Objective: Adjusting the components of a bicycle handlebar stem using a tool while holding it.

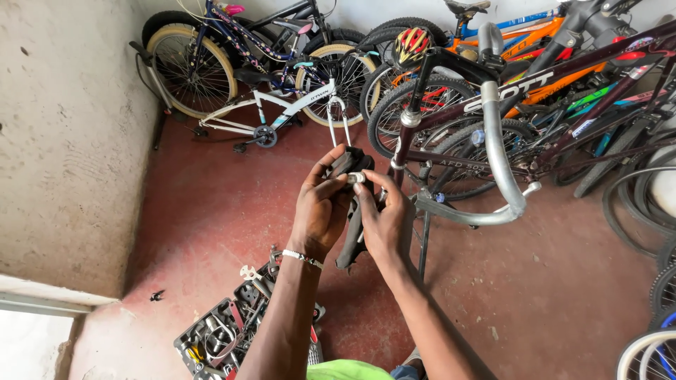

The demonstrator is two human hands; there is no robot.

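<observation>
- While both hands meet above the red floor [211, 211], a folded black inner tube [350, 211] hangs between them.
- Left hand [320, 211] – closed on the tube's upper part, fingertips at its silver valve [356, 178].
- Right hand [384, 218] – pinching that valve, fingers wrapped round the rubber.
- Open tool case [225, 338] lies below; bicycles [282, 98] stand behind.

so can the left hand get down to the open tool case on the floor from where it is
Probably not right away: the left hand is gripping the black inner tube with the right hand. The tool case lies below, nothing blocking it.
</observation>
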